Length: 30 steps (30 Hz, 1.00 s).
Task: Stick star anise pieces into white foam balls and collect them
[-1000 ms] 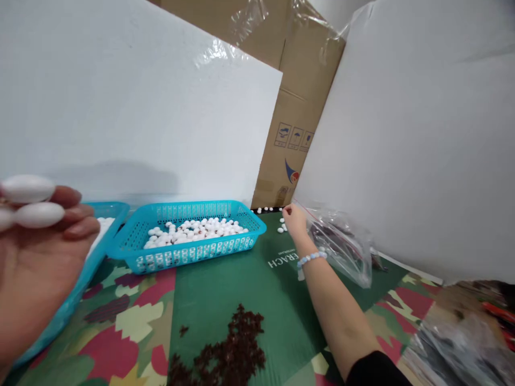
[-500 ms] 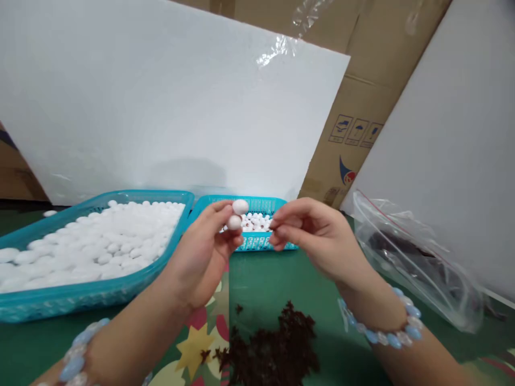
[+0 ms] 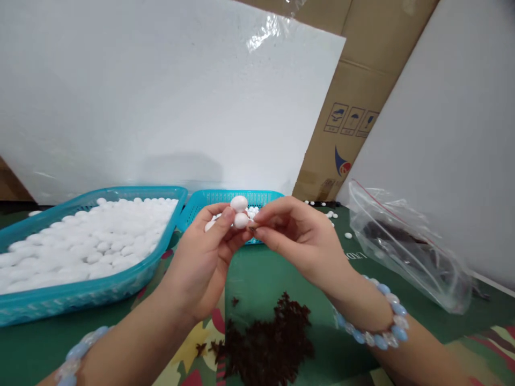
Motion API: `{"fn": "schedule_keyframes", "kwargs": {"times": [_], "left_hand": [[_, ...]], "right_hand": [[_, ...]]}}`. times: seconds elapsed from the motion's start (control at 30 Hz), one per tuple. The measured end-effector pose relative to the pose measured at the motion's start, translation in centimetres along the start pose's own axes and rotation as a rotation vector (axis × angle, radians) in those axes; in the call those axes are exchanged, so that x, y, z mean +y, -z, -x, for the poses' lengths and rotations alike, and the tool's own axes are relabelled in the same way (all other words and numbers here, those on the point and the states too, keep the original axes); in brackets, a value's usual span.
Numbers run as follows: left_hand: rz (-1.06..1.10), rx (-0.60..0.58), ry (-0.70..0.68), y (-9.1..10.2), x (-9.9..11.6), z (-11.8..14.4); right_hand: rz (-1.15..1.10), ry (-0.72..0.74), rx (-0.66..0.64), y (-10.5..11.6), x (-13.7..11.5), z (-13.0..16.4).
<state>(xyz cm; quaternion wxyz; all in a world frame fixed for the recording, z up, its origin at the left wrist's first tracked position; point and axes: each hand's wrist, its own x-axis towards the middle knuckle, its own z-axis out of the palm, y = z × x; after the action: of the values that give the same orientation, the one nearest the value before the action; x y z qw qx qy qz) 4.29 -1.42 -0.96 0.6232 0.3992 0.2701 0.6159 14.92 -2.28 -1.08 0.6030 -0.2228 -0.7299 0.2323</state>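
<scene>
Two small white egg-shaped balls (image 3: pixel 239 204) show between the thumb and fingers of my left hand (image 3: pixel 205 241), one above the other; another white oval peeks out at its left side. My right hand (image 3: pixel 301 236) pinches a tiny dark brown piece (image 3: pixel 252 228) between thumb and forefinger. That piece is at the lower ball, close against its right side; whether it touches is hard to tell. Below both hands, a heap of dark brown star-like bits (image 3: pixel 269 343) lies on the green table covering.
A large blue basket (image 3: pixel 120 287) full of white balls stands at left. Behind my hands is a smaller blue basket (image 3: pixel 193 206) with more balls. A clear plastic bag (image 3: pixel 410 252) with dark contents lies right, near loose balls (image 3: pixel 348 235). White boards (image 3: pixel 161 96) and cardboard (image 3: pixel 362 80) rise behind.
My right hand has moved left with the brown piece, up to the balls in my left hand. The view has shifted slightly, and loose balls behind my right hand now show.
</scene>
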Motion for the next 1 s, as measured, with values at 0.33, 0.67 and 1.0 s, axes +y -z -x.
{"fn": "schedule_keyframes", "kwargs": {"times": [0.33,0.67,1.0], "left_hand": [[0.084,-0.012,0.067,-0.3,-0.2,0.7],[0.088,0.001,0.141,-0.6,0.2,0.4],[-0.024,-0.075,0.069,-0.1,0.3,0.8]], "right_hand": [[0.485,0.180,-0.013,-0.8,-0.4,0.6],[-0.009,-0.048,0.014,-0.4,-0.2,0.6],[-0.047,-0.053,-0.196,0.7,-1.9,0.5]]}}
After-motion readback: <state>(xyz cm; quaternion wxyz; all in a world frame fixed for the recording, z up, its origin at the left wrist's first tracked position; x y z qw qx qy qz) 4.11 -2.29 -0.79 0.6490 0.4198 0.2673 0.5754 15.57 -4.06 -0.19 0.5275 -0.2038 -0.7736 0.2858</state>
